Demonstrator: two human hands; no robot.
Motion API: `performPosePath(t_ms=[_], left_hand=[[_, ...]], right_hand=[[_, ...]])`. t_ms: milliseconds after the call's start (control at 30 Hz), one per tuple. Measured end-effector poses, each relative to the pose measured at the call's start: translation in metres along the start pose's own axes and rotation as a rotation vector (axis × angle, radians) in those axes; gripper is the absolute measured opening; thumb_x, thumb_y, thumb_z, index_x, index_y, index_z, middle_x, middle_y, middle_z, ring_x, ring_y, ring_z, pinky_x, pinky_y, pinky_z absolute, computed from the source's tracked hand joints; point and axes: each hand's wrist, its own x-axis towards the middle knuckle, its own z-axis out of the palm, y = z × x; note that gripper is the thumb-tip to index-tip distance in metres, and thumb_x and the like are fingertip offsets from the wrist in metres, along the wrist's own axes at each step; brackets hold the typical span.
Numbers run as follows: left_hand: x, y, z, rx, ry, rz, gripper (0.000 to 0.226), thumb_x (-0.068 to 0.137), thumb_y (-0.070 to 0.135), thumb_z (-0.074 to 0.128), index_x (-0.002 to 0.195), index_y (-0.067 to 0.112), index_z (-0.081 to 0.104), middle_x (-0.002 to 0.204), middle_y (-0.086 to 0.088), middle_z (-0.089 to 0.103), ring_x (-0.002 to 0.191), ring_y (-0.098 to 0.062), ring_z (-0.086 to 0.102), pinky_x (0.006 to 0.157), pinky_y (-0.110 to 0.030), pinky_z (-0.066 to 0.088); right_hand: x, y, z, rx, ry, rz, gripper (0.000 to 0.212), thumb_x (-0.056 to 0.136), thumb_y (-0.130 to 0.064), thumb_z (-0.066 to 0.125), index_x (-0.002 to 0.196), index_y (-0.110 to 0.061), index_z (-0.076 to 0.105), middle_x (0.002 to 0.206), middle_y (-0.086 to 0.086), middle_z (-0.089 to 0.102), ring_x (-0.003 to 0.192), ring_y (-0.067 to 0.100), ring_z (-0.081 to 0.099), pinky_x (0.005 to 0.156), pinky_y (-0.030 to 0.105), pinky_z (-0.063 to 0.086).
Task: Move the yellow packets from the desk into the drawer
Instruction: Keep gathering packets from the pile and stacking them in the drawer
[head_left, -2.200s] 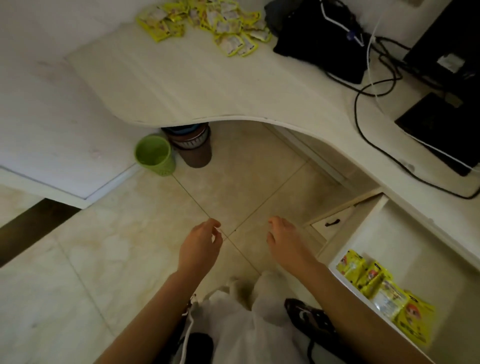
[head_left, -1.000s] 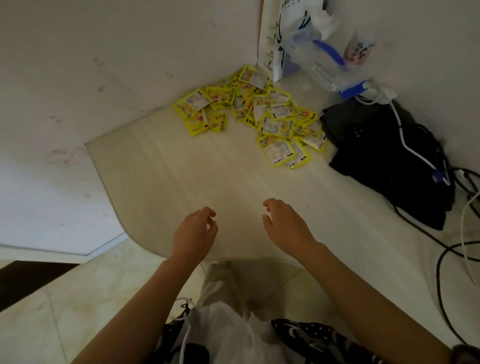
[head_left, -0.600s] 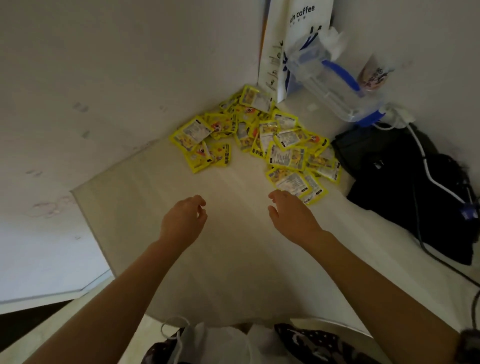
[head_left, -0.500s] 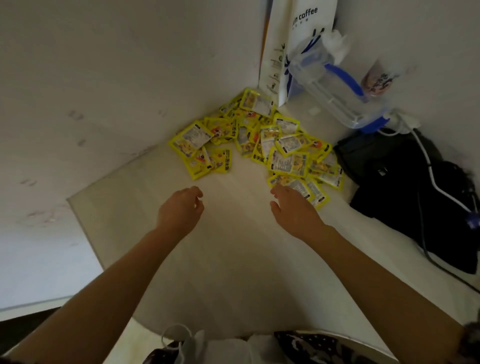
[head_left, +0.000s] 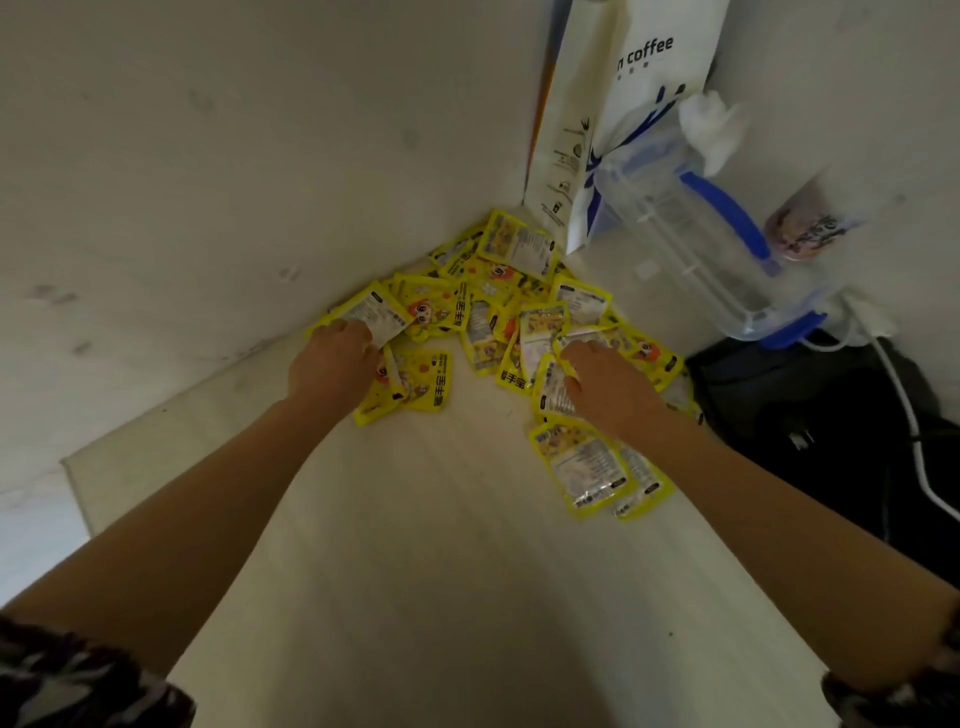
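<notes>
Both hands now reached onto yellow packets (head_left: 498, 306), left hand (head_left: 332, 364), right hand (head_left: 608, 384)

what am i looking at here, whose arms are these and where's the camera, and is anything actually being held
There is no machine here: these are a person's two bare arms, filmed by one wide-angle camera worn on their head, looking forward and down.

Both arms reach across a pale desk into the corner where two walls meet. A pile of yellow packets lies there. The left hand and the right hand each rest on packets at the pile's edges. Whether either has a real grip yet cannot be told, since the fingertips are hidden.

Behind the pile stand a white coffee bag and a clear jug with a blue handle. A black bag with a white cable lies to the right.
</notes>
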Motion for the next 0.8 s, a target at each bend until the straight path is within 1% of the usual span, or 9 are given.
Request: performPosePath(t_ms=[100,200,267,367,433,533,600,700,800], left_hand=[[0.021,-0.004,0.001,0.011,0.003,-0.033,0.030,0.093,0.022,0.044,0.113,0.002,0.056,0.117,-0.023,0.056,0.110,-0.041,0.051,0.085,-0.049,0.048],[0.037,-0.007,0.005,0.008,-0.019,-0.060,0.029,0.094,0.021,0.044,0.115,0.003,0.051,0.119,-0.024,0.055,0.112,-0.041,0.051,0.085,-0.049,0.046],[0.045,-0.008,0.008,-0.011,-0.043,-0.048,0.032,0.095,0.021,0.042,0.121,0.003,0.047,0.123,-0.025,0.053,0.115,-0.043,0.049,0.088,-0.050,0.045],[0.051,-0.008,0.012,-0.016,-0.062,-0.040,0.041,0.094,0.018,0.047,0.131,0.002,0.042,0.132,-0.024,0.048,0.122,-0.042,0.043,0.095,-0.050,0.041],[0.050,-0.007,0.014,-0.007,-0.054,-0.046,0.048,0.091,0.018,0.054,0.134,0.004,0.040,0.135,-0.022,0.045,0.125,-0.040,0.040,0.099,-0.050,0.040],[0.047,-0.007,0.014,-0.002,-0.001,-0.053,0.053,0.087,0.019,0.061,0.135,0.007,0.040,0.135,-0.020,0.048,0.125,-0.039,0.042,0.100,-0.048,0.038],[0.042,-0.008,0.015,0.015,0.027,-0.056,0.055,0.086,0.022,0.064,0.135,0.009,0.041,0.134,-0.018,0.051,0.124,-0.038,0.046,0.102,-0.047,0.036],[0.032,-0.011,0.016,0.011,0.053,-0.063,0.060,0.082,0.023,0.069,0.134,0.011,0.041,0.133,-0.017,0.051,0.121,-0.039,0.047,0.099,-0.048,0.038],[0.022,-0.014,0.017,-0.013,0.072,-0.079,0.067,0.079,0.020,0.074,0.135,0.011,0.040,0.130,-0.018,0.049,0.118,-0.040,0.046,0.094,-0.049,0.040]], right_hand=[[0.021,0.009,-0.004,-0.043,0.021,-0.001,0.036,0.094,-0.009,0.046,0.130,-0.009,0.045,0.122,0.015,0.051,0.108,0.034,0.051,0.082,0.045,0.050],[0.037,0.018,-0.008,-0.126,0.025,-0.012,0.045,0.088,0.003,0.048,0.131,-0.006,0.043,0.126,0.016,0.048,0.110,0.035,0.049,0.085,0.039,0.043],[0.047,0.023,-0.008,-0.146,0.028,0.011,0.050,0.085,0.007,0.049,0.133,-0.005,0.040,0.131,0.017,0.044,0.114,0.036,0.045,0.086,0.040,0.042],[0.059,0.029,-0.004,-0.164,0.027,0.033,0.052,0.085,0.006,0.050,0.134,-0.006,0.039,0.132,0.018,0.045,0.117,0.038,0.043,0.089,0.045,0.047],[0.063,0.030,-0.004,-0.183,-0.010,0.043,0.054,0.083,0.006,0.051,0.133,-0.007,0.039,0.129,0.018,0.047,0.117,0.038,0.043,0.088,0.045,0.047],[0.064,0.030,-0.003,-0.209,-0.013,0.044,0.051,0.085,0.002,0.052,0.133,-0.007,0.039,0.127,0.017,0.049,0.115,0.038,0.044,0.086,0.044,0.045],[0.063,0.032,-0.002,-0.231,-0.010,0.036,0.048,0.088,-0.003,0.052,0.134,-0.007,0.040,0.128,0.017,0.048,0.117,0.038,0.043,0.089,0.044,0.044],[0.060,0.035,-0.001,-0.248,-0.011,0.027,0.044,0.091,-0.009,0.050,0.135,-0.005,0.041,0.131,0.018,0.046,0.120,0.039,0.041,0.093,0.045,0.042],[0.056,0.033,0.000,-0.320,0.000,0.021,0.047,0.085,-0.004,0.057,0.131,-0.003,0.045,0.127,0.022,0.046,0.118,0.042,0.042,0.093,0.048,0.042]])
